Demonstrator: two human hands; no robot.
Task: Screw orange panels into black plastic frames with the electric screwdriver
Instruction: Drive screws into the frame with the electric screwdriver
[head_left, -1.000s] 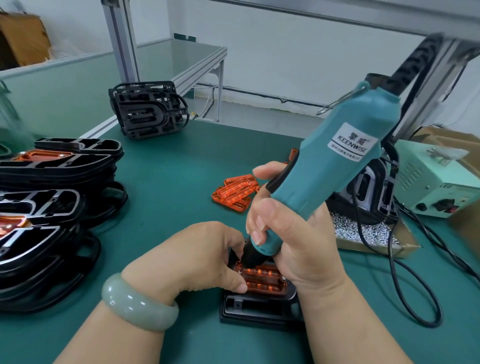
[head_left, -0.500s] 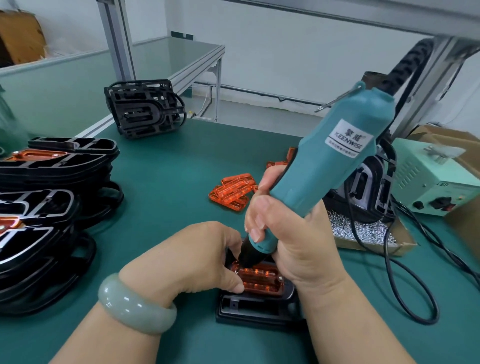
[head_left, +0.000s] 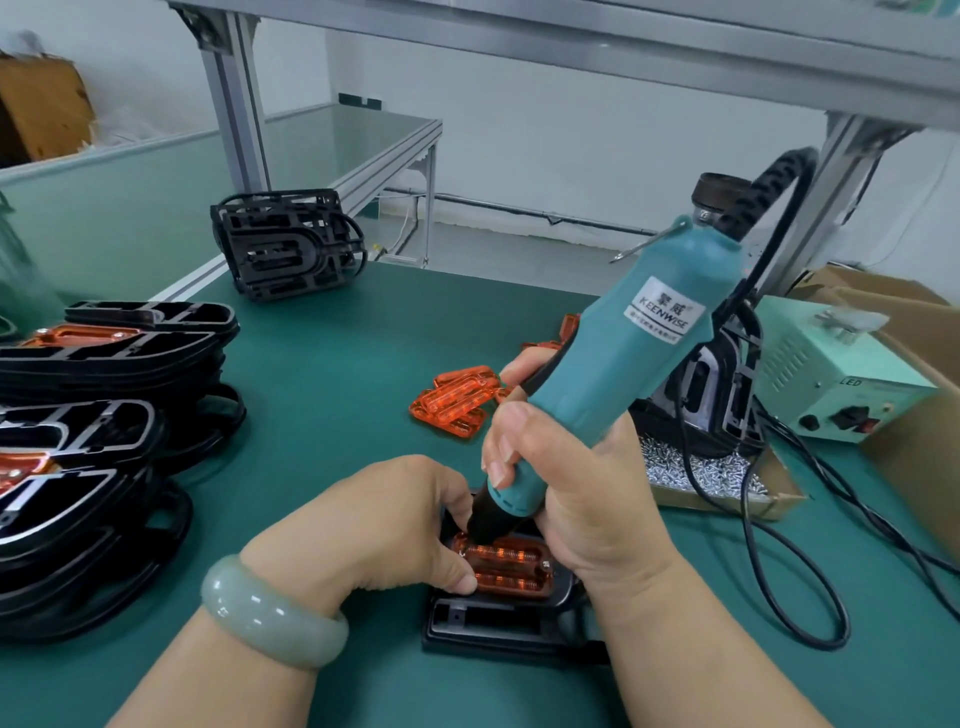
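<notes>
At orange panel (head_left: 511, 569) corner, screwdriver (head_left: 613, 364) tip unmoved.

This is looking like a small factory assembly station. A green-matted workbench (head_left: 332, 415) is standing under grey aluminium extrusion posts (head_left: 234, 104), carrying stacked black plastic frames (head_left: 104, 358) along its left edge, a cardboard tray of loose silver screws (head_left: 711, 501) toward its right, and a pale green metal power-supply box (head_left: 831, 374) at its far right, with a teal corded electric screwdriver (head_left: 623, 364) working over its near middle.

The left hand (head_left: 376, 525) wore one thick, smooth bangle (head_left: 270, 616) of pale milky green, glossy with small highlights, round the wrist behind its fingers (head_left: 441, 483). The right hand (head_left: 587, 483) and both forearms were bare.
</notes>
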